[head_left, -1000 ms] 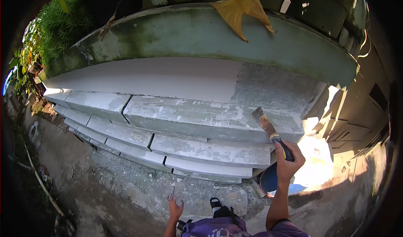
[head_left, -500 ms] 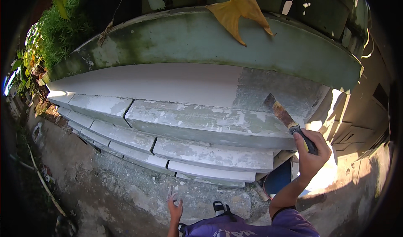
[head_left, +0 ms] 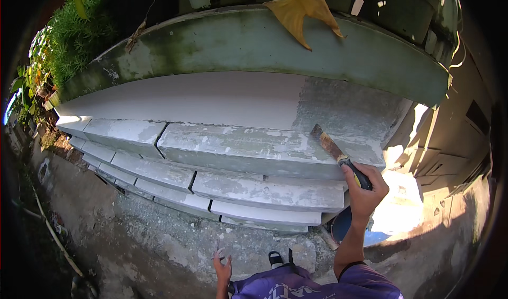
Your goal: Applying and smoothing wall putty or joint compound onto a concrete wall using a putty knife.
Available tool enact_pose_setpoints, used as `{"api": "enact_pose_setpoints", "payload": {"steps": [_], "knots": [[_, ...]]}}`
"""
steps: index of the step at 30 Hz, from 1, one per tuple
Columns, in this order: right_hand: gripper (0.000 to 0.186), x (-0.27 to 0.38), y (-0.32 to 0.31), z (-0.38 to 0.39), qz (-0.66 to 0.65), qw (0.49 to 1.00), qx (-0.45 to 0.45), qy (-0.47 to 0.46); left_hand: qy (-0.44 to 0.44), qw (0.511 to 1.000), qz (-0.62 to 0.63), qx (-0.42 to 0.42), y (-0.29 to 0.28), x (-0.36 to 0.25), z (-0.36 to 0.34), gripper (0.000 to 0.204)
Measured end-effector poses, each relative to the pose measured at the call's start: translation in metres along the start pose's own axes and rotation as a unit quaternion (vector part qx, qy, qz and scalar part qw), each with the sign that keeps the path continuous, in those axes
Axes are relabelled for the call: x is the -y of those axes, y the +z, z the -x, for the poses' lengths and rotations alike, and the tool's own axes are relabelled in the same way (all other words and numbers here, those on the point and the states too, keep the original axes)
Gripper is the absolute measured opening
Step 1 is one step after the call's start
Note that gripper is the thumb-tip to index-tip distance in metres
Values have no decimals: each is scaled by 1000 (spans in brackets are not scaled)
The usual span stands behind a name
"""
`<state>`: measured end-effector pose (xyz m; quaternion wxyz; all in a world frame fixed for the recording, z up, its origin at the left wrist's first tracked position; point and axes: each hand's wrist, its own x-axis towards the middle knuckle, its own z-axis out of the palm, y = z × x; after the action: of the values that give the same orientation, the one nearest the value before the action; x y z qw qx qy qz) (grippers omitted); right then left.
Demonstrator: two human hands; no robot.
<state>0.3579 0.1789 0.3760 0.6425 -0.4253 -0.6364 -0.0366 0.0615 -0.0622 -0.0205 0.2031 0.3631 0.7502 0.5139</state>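
My right hand [head_left: 366, 189] is closed round the dark handle of a scraper [head_left: 329, 143] with a rusty, stained blade. The blade tip lies at the top face of the uppermost stepped ledge [head_left: 238, 143], which carries patches of flaking white coating over grey. Behind that ledge the wall is smooth white [head_left: 211, 100] on the left and rough grey [head_left: 349, 105] on the right. Low in the view, my left hand [head_left: 223, 267] hangs over the floor with its fingers apart, holding nothing.
Several lower ledges [head_left: 264, 190] step down toward me, split by dark gaps. Above hangs a curved green rim [head_left: 254, 45] with a dry yellow leaf [head_left: 304, 15]. Green plants [head_left: 79, 45] grow at the far left. A blue bucket [head_left: 344, 225] stands beside the ledges' right end.
My right hand has moved left with the scraper, its blade now farther left along the top ledge. My left hand has shifted slightly right and down.
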Motion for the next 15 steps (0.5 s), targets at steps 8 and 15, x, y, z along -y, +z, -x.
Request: {"api": "enact_pose_setpoints", "payload": {"steps": [8,15], "knots": [[21,9,-52,-25,40,995,-57,65,5,1000,-18,20,-41,-3,-3,42],[23,18,31,-54,-19,998,9,67,16,999,-11,26,-64,14,-20,41]]}}
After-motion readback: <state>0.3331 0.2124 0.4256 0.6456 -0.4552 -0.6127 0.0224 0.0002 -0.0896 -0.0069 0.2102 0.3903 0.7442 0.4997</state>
